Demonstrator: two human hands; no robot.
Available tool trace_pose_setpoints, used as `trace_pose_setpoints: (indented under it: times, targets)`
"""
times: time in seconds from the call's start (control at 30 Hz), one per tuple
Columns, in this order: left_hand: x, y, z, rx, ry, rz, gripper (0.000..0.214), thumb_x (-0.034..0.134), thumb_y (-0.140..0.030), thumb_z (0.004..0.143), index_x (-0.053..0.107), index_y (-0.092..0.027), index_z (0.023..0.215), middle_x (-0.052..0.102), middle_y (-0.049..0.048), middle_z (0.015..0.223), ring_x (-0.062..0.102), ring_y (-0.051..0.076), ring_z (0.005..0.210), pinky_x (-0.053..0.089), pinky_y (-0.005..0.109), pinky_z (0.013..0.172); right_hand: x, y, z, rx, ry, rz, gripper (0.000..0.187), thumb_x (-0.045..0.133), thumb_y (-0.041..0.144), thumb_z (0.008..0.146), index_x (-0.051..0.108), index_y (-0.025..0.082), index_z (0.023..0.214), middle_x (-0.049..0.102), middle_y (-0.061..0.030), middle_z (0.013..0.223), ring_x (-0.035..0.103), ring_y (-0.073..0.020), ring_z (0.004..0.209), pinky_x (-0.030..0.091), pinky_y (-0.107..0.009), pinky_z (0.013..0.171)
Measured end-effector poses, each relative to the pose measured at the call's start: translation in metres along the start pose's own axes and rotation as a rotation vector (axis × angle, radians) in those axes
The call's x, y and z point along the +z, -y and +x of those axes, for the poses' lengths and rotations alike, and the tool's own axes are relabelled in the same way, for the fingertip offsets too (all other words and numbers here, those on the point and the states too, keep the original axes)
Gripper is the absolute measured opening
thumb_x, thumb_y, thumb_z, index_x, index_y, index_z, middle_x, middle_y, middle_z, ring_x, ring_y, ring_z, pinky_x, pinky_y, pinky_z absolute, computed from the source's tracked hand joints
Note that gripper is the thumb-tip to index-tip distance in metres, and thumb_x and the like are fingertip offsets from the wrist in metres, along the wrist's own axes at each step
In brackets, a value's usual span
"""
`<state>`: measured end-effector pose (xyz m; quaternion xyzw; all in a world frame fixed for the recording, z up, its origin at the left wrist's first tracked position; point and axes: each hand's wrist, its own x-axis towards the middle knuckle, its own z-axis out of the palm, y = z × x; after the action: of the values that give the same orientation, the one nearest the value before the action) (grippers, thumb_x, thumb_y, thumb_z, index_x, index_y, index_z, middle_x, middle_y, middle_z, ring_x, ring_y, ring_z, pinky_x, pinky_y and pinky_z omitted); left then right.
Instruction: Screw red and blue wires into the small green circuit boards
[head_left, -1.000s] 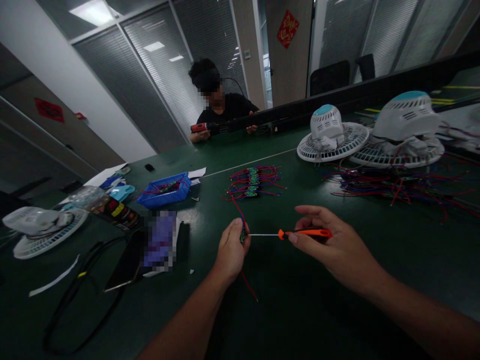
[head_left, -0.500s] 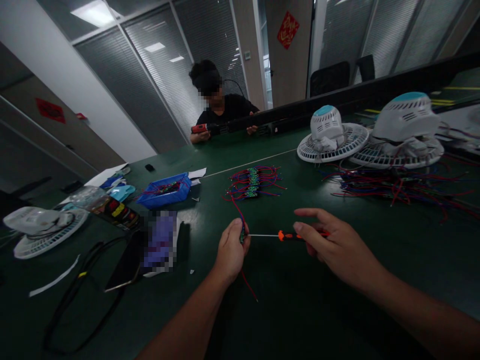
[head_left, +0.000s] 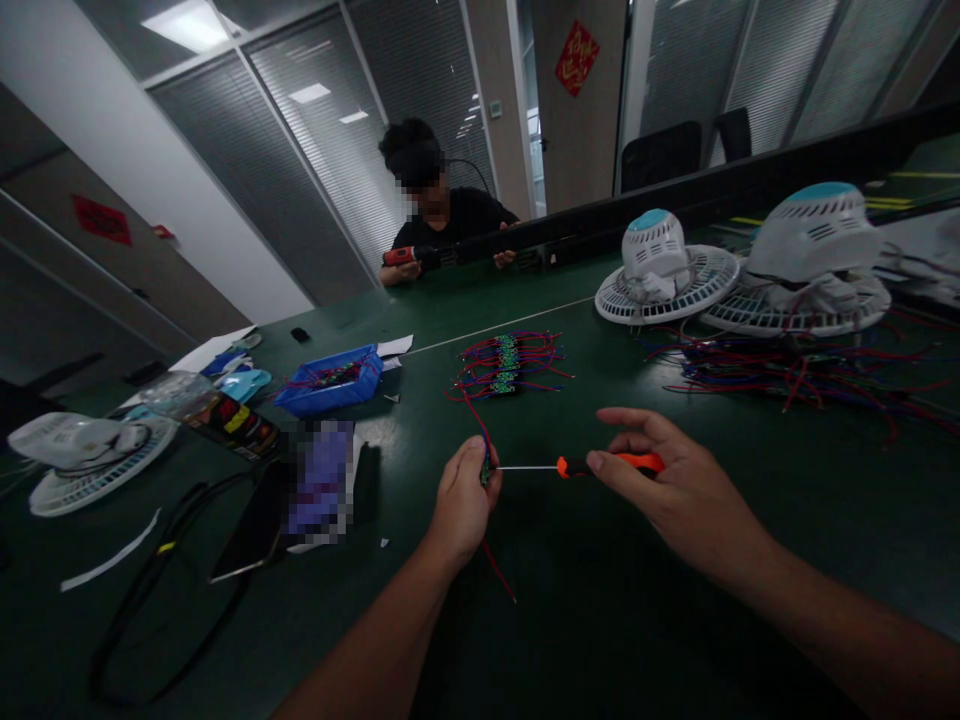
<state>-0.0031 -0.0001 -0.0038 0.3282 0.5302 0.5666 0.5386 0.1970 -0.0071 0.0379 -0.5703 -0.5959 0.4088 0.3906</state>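
My left hand (head_left: 463, 500) pinches a small green circuit board (head_left: 485, 468) near the middle of the table, with red and blue wires running off it above and below. From the right, my right hand (head_left: 660, 470) grips an orange and black screwdriver (head_left: 574, 467) by its handle, thumb and fingers around it. The screwdriver's thin shaft points left and its tip meets the board at my left fingertips; the exact contact point is too small to make out. Just beyond lies a row of several similar wired boards (head_left: 507, 362).
A blue tray (head_left: 330, 400) of wired parts is at left, near a phone (head_left: 251, 530), a jar (head_left: 232, 420) and a black cable (head_left: 124, 610). White fan-like housings (head_left: 667, 290) and bundled wires (head_left: 750, 375) occupy the right. Opposite, a person (head_left: 442, 220) holds a red-black tool (head_left: 409, 257).
My right hand's fingers have shifted on the screwdriver handle, which shows turned, with more of its orange visible. My left hand and the board stay in place.
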Motion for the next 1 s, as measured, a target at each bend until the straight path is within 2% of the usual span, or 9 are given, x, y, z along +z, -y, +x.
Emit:
trace_pose_setpoints:
  times: [0.3, 0.47, 0.6, 0.67, 0.87, 1.0]
  targets:
    - [0.0, 0.001, 0.0, -0.008, -0.018, -0.002, 0.033, 0.062, -0.05, 0.076, 0.053, -0.018, 0.071, 0.038, -0.0083, 0.046, 0.034, 0.005, 0.035, 0.023, 0.016, 0.033, 0.0, 0.002, -0.001, -0.021, -0.007, -0.059, 0.043, 0.059, 0.039, 0.075, 0.057, 0.019, 0.113, 0.066, -0.0065, 0.09, 0.063, -0.0199, 0.072, 0.048, -0.031, 0.059]
    - [-0.003, 0.001, -0.001, 0.021, 0.034, 0.004, 0.035, 0.056, -0.054, 0.079, 0.051, -0.019, 0.075, 0.038, -0.0094, 0.042, 0.031, 0.005, 0.031, 0.022, 0.015, 0.032, -0.003, 0.002, 0.001, 0.028, 0.14, -0.138, 0.037, 0.059, 0.043, 0.075, 0.065, 0.022, 0.105, 0.065, -0.0001, 0.072, 0.053, -0.0131, 0.049, 0.041, -0.027, 0.047]
    - [-0.002, -0.001, -0.004, 0.086, 0.111, 0.06, 0.031, 0.05, -0.052, 0.083, 0.046, -0.021, 0.077, 0.046, -0.0077, 0.042, 0.033, 0.007, 0.031, 0.024, 0.016, 0.031, -0.006, 0.002, 0.003, 0.014, 0.213, -0.13, 0.029, 0.059, 0.044, 0.077, 0.071, 0.023, 0.092, 0.056, 0.0038, 0.055, 0.046, -0.0117, 0.046, 0.034, -0.025, 0.044]
    - [0.0, -0.002, -0.007, 0.075, 0.122, 0.001, 0.03, 0.047, -0.051, 0.085, 0.045, -0.022, 0.078, 0.05, -0.0066, 0.044, 0.039, 0.009, 0.033, 0.029, 0.018, 0.032, -0.007, 0.001, 0.004, 0.014, 0.228, -0.105, 0.028, 0.059, 0.044, 0.078, 0.072, 0.023, 0.09, 0.052, 0.0046, 0.052, 0.044, -0.0115, 0.045, 0.032, -0.025, 0.044]
    - [0.007, -0.004, -0.012, -0.025, 0.149, -0.265, 0.026, 0.046, -0.045, 0.088, 0.044, -0.021, 0.08, 0.051, -0.0054, 0.05, 0.046, 0.012, 0.037, 0.037, 0.021, 0.038, -0.009, -0.003, 0.011, 0.094, 0.171, 0.161, 0.025, 0.064, 0.042, 0.078, 0.072, 0.02, 0.085, 0.062, 0.0008, 0.065, 0.046, -0.0098, 0.05, 0.033, -0.025, 0.048]
    - [0.007, -0.004, -0.013, -0.076, 0.168, -0.374, 0.025, 0.038, -0.04, 0.093, 0.044, -0.02, 0.079, 0.052, -0.0034, 0.053, 0.051, 0.013, 0.041, 0.041, 0.023, 0.041, -0.005, 0.0, 0.01, 0.217, 0.162, 0.535, 0.023, 0.07, 0.038, 0.075, 0.07, 0.019, 0.088, 0.067, -0.0013, 0.076, 0.053, -0.0097, 0.057, 0.04, -0.024, 0.053]
